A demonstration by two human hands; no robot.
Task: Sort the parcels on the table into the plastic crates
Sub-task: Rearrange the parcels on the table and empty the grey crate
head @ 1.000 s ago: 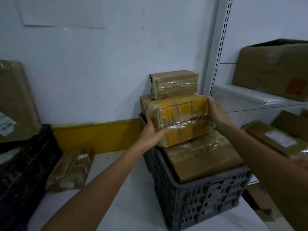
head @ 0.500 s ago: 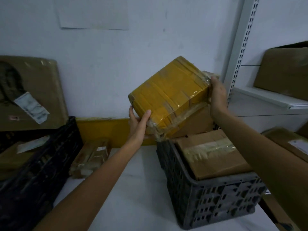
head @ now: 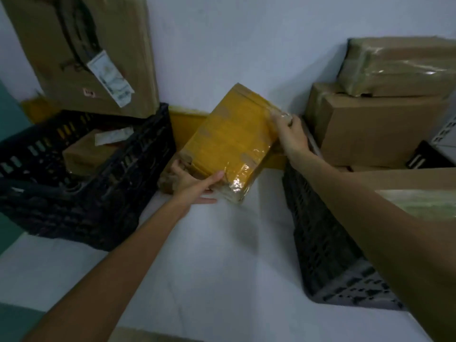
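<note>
I hold a yellow taped parcel (head: 232,141) tilted over the white table (head: 209,255), between the two crates. My left hand (head: 195,183) grips its near lower corner, thumb on top. My right hand (head: 291,137) grips its far upper right corner. Under the parcel's left end lies a small brown wrapped parcel (head: 170,180), mostly hidden. The black crate (head: 81,193) at the left holds a brown box (head: 86,154) and a tall cardboard parcel (head: 86,53). The grey crate (head: 328,255) at the right is stacked with brown boxes (head: 375,129).
A taped box (head: 399,67) tops the right stack. A yellow strip (head: 182,122) runs along the foot of the white wall behind. My right forearm crosses over the grey crate. The table's front edge lies near the bottom of the view.
The yellow parcel came off the stack on the grey crate, swung left and came down low over the table between the crates. Both hands kept hold of it.
</note>
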